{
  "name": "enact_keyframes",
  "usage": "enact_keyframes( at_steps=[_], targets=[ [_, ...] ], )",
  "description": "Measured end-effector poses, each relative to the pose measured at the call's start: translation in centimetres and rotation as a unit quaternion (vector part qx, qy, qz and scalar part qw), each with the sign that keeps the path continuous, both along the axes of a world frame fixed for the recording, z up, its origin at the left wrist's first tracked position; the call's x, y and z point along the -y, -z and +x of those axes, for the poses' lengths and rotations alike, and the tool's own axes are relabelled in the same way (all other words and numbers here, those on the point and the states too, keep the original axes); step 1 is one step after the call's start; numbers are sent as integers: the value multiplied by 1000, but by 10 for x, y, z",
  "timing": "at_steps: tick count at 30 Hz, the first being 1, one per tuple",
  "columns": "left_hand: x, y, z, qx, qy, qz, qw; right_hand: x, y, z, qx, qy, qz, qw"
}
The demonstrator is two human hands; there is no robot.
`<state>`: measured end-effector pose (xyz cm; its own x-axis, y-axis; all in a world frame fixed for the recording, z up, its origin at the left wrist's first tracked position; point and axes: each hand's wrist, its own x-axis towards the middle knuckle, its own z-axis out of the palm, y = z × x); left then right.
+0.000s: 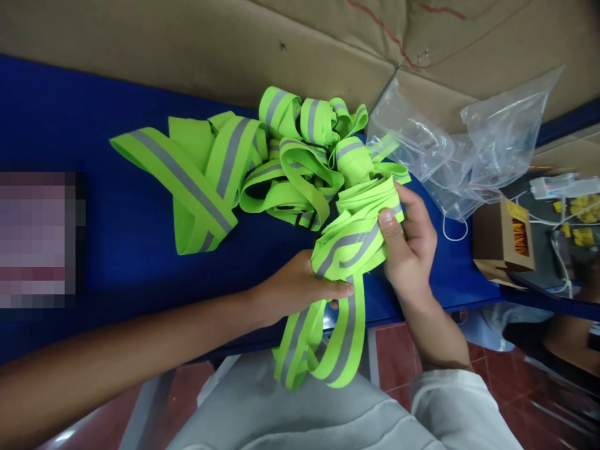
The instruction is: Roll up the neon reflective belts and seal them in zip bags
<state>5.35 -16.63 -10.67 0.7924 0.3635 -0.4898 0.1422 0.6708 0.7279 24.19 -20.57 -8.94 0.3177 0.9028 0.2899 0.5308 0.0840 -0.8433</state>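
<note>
A bundle of neon green reflective strap [351, 240] with a grey stripe is gathered between my two hands over the table's front edge. My left hand [304, 284] grips its lower left part, thumb laid across the strap. From there, loops hang down in front of my lap. My right hand [410, 237] pinches the upper right side of the bundle between thumb and fingers. Behind it lie several rolled straps [319, 122] of the same kind, one with a dark buckle partly showing. To the left, a loosely folded strap [201, 181] rests on the blue tabletop [126, 250].
Clear plastic bags [497, 144] lie at the back right against the cardboard-covered wall [210, 56]. Right of them stands an open cardboard box [504, 240] near yellow parts [584, 212] and white cords. A blurred-out rectangle covers the left edge. Another person's arm [574, 340] shows at far right.
</note>
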Motion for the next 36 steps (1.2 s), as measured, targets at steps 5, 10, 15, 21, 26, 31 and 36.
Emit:
enact_keyframes(
  at_steps=[5,10,15,21,26,31,36],
  targets=[
    [-20,8,-4,1,68,86,994,-6,-6,17,-144,-62,-126,980],
    [-44,6,-11,63,158,116,979,-8,-21,19,-252,-91,-176,947],
    [-41,3,-13,82,172,181,965,-10,-18,12,-351,-113,-258,893],
    [-33,13,-12,120,137,243,953,-6,-6,1,-213,-95,-190,954],
    [-37,12,-12,98,132,245,955,-4,-7,0,65,-99,-39,992],
    [-39,11,-11,77,80,274,955,-2,-6,2,118,-243,-100,958],
    [-36,14,-9,103,92,278,951,-1,-1,-4,119,-225,-155,955]
  ],
)
